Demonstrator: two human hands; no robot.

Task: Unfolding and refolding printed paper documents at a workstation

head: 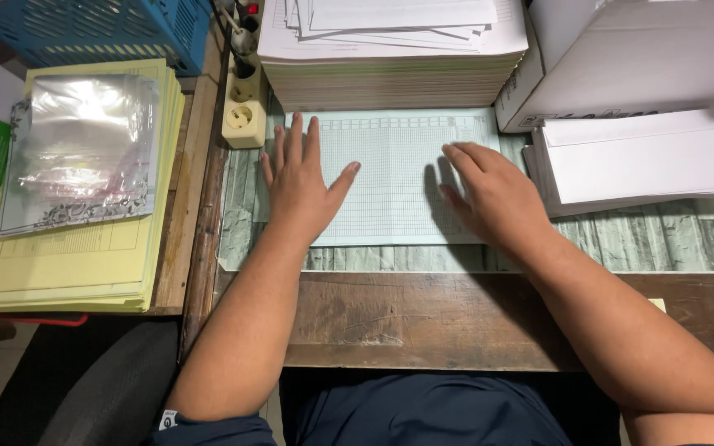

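The work surface is a dark wooden desk (423, 322) covered at its far part by a mat with a grey stone pattern (654, 239). A pale green ruled form sheet (390, 177) lies flat on the mat, its long axis running left to right, directly ahead of the person. The left hand (299, 186) rests palm down on the left end of the sheet, fingers spread wide and extended toward the far edge; it holds nothing. The right hand (493, 198) rests on the right end of the sheet, fingers slightly curled, also holding nothing. Both hands touch the sheet, one at each end, so neither is nearer. The sheet's far edge lies just beside a tall stack of white paper (390, 58). A stack of yellow sheets (84, 256) topped by a clear plastic sleeve (84, 149) sits at the left, with a blue basket (101, 29) beyond it. A cream socket block (244, 120) sits at the sheet's far left corner. White envelopes (638, 161) and a white box (621, 58) occupy the right. The palms hide part of the sheet; whether it is one sheet or several cannot be told.
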